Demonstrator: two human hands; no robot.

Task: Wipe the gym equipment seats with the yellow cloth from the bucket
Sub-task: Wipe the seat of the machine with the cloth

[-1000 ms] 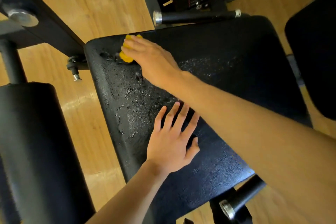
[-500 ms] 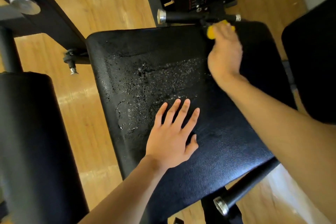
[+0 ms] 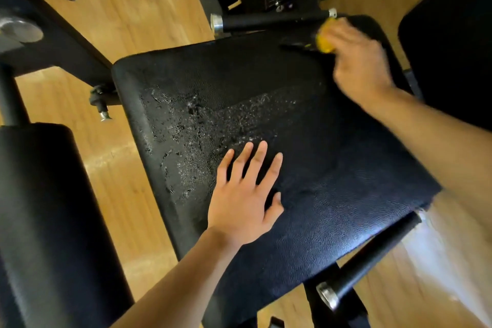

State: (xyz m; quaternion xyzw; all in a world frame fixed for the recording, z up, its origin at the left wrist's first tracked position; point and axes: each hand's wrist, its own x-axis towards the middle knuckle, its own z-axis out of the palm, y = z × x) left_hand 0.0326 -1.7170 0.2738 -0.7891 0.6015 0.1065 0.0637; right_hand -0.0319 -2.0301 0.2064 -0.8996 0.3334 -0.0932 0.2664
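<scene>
Right hand (image 3: pixel 356 61) presses yellow cloth (image 3: pixel 323 38) on seat (image 3: pixel 332 168) (wet patches).

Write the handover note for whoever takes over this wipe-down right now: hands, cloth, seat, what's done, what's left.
Left hand: flat, fingers spread, resting on the near middle of the seat.
Right hand: grips the yellow cloth at the seat's far right corner, beside the handle bar.
Done: water droplets bead the seat's left and middle.
Left: the seat's near and right parts show no wetness, nor does the left pad. Bucket not in view.
</scene>
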